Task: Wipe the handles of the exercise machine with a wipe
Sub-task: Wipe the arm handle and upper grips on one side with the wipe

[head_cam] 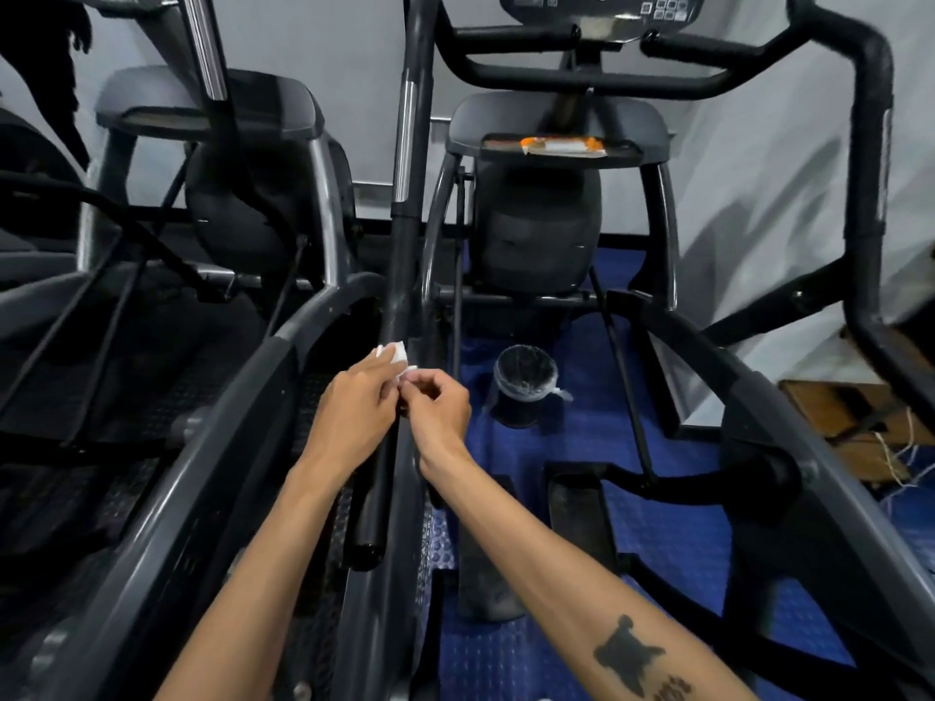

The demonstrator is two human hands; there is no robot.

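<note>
A small white wipe (pixel 396 355) is held between both my hands in the middle of the view. My left hand (pixel 356 404) holds it from the left, with the wipe sticking out above the fingers. My right hand (pixel 439 404) pinches its lower edge with curled fingers. Both hands are right over the long black left handle bar (pixel 405 235) of the exercise machine, which runs up from a rounded end (pixel 365 543) below my wrists. The machine's right handle (pixel 867 159) curves up at the right. Fixed black handlebars (pixel 582 75) sit under the console.
A small lined trash bin (pixel 525 384) stands on the blue studded floor mat (pixel 657 538) between the pedals. An orange-and-white packet (pixel 561 145) lies on the machine's tray. A second machine (pixel 202 204) stands close on the left. A wooden item (pixel 860 427) lies at the right.
</note>
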